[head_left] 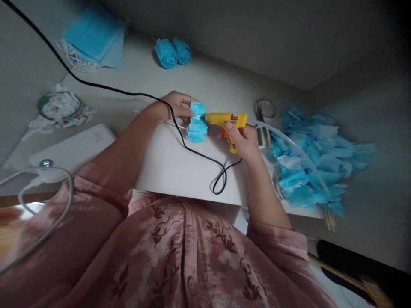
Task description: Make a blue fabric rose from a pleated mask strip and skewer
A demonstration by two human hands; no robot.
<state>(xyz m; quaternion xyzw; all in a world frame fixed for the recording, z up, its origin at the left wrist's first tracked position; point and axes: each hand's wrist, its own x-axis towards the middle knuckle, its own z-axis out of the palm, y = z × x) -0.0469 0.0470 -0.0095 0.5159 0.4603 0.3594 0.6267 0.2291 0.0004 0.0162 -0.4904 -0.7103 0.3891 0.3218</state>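
My right hand (242,139) is wrapped round the handle of a yellow hot glue gun (221,119). A long clear glue stick (293,147) sticks out of its back end and bends down to the right. The nozzle points left, at or very near a gathered blue fabric flower (196,131). My left hand (178,107) pinches that flower at its upper edge, fingers closed. A thin wooden stick (175,125) lies by the flower's left side; whether it joins the flower I cannot tell. The gun's black cord (199,152) loops across the table and over my left wrist.
Two rolled blue roses (167,53) and stacked face masks (94,36) lie at the back. Left are a bowl of white scraps (61,106) and a white power bank (73,149) with a cable. Right, scissors (260,113) and a tape roll (266,108) lie beside piled blue fabric pieces (314,158).
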